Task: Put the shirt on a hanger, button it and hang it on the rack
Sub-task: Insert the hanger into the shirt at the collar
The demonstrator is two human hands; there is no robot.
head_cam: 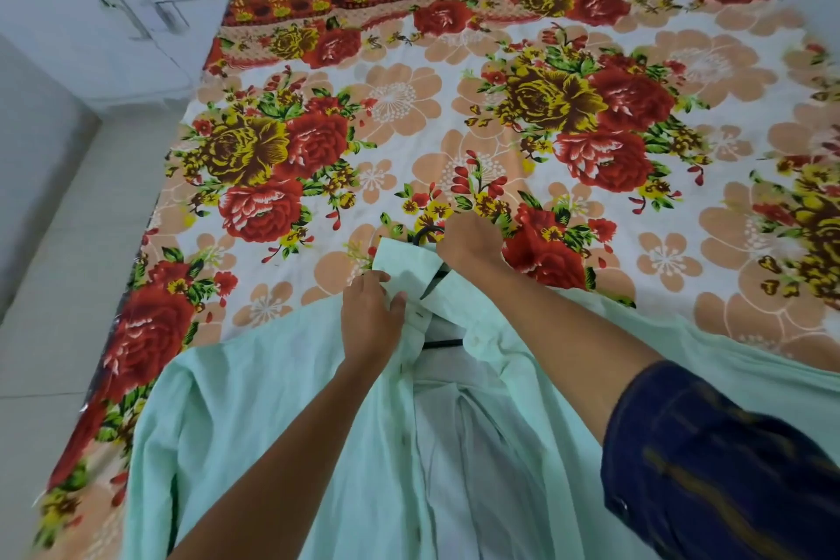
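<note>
The left hand (370, 318) is pinching the mint shirt (272, 423) at its collar edge, lower centre of the frame; the right hand (468, 243) is curling round the black hanger (429, 232) near its hook. The shirt is lying open on the floral bed (409, 105), looking thin, soft and limp, likely slipping off the stiff hanger unless held at the collar.

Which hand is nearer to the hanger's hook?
Right. The right hand grips at the hanger's hook; the left hand pinches the shirt collar below it.
</note>
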